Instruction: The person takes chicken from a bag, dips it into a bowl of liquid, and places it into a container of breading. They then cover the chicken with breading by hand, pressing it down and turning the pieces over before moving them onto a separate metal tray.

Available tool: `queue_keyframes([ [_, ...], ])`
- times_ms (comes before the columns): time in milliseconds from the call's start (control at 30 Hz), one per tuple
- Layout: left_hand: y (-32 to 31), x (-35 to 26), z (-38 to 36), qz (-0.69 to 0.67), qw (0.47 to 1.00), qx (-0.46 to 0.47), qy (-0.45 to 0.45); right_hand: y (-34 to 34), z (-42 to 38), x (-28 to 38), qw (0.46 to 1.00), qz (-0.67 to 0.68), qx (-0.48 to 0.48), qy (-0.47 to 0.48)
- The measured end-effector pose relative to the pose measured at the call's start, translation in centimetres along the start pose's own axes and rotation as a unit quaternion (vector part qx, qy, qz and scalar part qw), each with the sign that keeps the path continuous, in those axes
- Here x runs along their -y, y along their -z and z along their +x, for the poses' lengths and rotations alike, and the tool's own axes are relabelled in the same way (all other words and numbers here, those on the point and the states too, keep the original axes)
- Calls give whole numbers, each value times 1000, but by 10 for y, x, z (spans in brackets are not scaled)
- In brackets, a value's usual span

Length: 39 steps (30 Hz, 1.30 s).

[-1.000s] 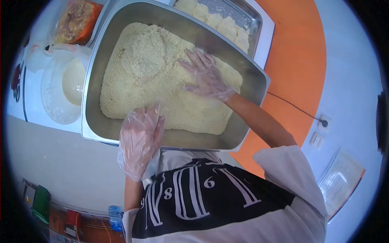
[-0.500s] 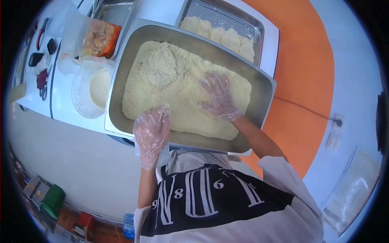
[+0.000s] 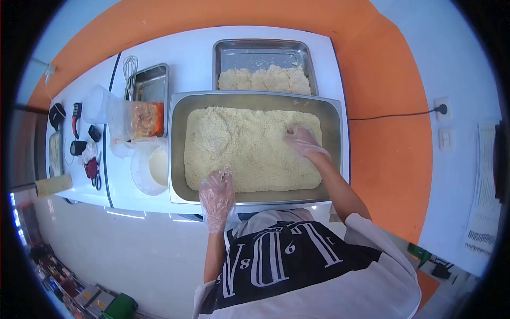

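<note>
A deep steel pan [image 3: 256, 99] holds a wide bed of pale yellow breading flour [image 3: 255, 154], with a coarser, whiter mound at its left. My right hand [image 3: 305, 142], in a clear plastic glove, is at the right part of the bed, its fingers curled into the flour and partly buried. My left hand [image 3: 217, 199], gloved too, rests over the pan's near rim with fingers curled together. Crumbs cling to its fingertips; what lies inside the fingers is hidden.
Behind the pan, a steel tray [image 3: 260, 53] holds coated pieces [image 3: 265, 80]. To the left are a tub of pale batter [image 3: 158, 166], a bag of orange marinated meat [image 3: 147, 119], a small tray [image 3: 151, 80] with a whisk [image 3: 130, 74], a knife sharpener [image 3: 76, 119] and scissors [image 3: 96, 181].
The view has turned and shifted, showing more of the table. My right hand has gone from spread flat on the flour to curled into it. My left hand stays curled near the rim.
</note>
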<state>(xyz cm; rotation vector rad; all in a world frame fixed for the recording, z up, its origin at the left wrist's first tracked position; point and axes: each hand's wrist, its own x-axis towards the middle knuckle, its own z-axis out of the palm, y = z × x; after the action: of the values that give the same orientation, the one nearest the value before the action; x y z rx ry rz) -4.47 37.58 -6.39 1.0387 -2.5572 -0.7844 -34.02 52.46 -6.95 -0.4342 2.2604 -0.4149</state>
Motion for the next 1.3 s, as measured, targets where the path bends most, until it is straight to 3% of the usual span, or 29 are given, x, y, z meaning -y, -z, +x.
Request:
queue_keyframes([
  [233,3,-1,2,-21,998,-14,-59,-39,36,-15,998,43,-41,-33],
  [300,5,1,0,-21,996,6,-87,-43,40,-29,996,-5,-14,84],
  [433,4,7,-2,-22,995,31,-88,-27,25,-20,992,-79,39,94],
  [533,0,18,-5,-1,989,49,-141,-17,23,-19,985,-111,39,126],
  [600,-3,24,-6,17,984,62,-169,-9,26,-15,980,-117,131,87],
  [700,-4,25,-5,-17,980,14,-197,-14,25,-17,980,-150,109,78],
  [800,1,26,-4,0,979,40,-201,-24,36,-30,982,-123,53,131],
  [933,16,22,-1,-32,981,97,-167,0,16,-12,984,-110,75,122],
  [1000,27,37,-4,-33,959,184,-210,19,1,0,978,-150,90,112],
  [1133,47,50,-8,-10,966,178,-186,54,-44,51,990,-79,105,42],
  [1200,44,54,-6,51,975,130,-173,57,-60,59,995,93,7,26],
  [1300,40,39,-4,88,976,163,-111,64,-49,70,997,50,45,28],
])
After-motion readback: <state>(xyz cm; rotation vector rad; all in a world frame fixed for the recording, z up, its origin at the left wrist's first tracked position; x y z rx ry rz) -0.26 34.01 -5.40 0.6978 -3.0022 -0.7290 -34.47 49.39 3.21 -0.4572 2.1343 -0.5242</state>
